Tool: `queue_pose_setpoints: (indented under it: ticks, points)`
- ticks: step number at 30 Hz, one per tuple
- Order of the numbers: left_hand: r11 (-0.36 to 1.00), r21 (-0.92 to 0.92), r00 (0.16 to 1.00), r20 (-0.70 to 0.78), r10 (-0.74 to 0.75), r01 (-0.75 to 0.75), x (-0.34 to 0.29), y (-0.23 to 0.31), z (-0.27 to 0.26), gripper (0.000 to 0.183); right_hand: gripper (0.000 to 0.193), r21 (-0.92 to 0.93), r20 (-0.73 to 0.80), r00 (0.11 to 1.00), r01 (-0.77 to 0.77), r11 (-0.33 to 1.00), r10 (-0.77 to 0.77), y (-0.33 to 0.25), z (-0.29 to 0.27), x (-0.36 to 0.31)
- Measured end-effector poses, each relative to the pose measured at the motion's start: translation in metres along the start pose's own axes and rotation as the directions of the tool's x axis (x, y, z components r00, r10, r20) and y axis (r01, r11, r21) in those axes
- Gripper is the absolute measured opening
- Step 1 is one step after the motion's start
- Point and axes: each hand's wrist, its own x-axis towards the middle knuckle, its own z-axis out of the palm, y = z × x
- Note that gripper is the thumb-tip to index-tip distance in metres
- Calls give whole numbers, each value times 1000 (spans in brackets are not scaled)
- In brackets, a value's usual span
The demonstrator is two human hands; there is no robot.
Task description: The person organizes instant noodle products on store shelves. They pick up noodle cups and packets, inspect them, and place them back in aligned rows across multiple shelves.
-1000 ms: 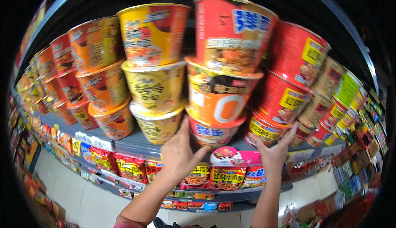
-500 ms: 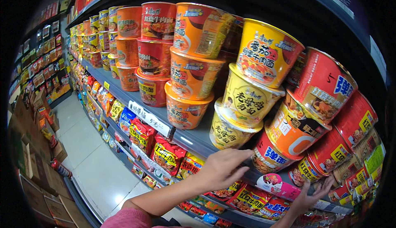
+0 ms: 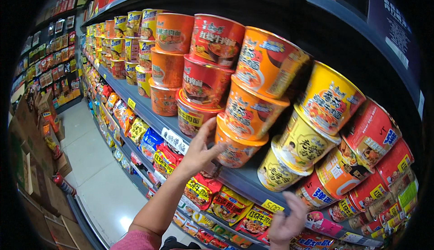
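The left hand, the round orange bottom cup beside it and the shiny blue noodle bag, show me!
Left hand (image 3: 199, 150), head view: its back.
Round orange bottom cup (image 3: 241, 149), head view: its side.
Shiny blue noodle bag (image 3: 151, 144), head view: its front.

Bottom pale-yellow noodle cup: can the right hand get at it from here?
Probably yes: the right hand appears just below the bottom pale-yellow noodle cup, whose front is uncovered, though two cups are stacked above it.
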Motion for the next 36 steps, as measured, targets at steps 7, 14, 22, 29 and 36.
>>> queue_pose_setpoints:
  ticks: [7,14,22,29,36]
  points:
    - [951,307,980,174,-97,40,16,6,-23,87,79,38,214,915,-357,933,341,-28,104,41]
    - [891,441,951,307,-34,-110,13,19,-32,98,101,-54,21,848,-528,848,529,-36,134,48]
    - [848,326,905,65,421,-418,7,30,-95,47,99,-115,-96,832,-555,824,547,-32,144,41]
    - [480,696,755,135,642,-534,53,38,-126,21,93,-160,-128,844,-535,829,520,-26,148,35]
    - [415,667,723,276,633,-618,65,45,-123,15,90,-214,-111,883,-469,857,455,-12,150,30]
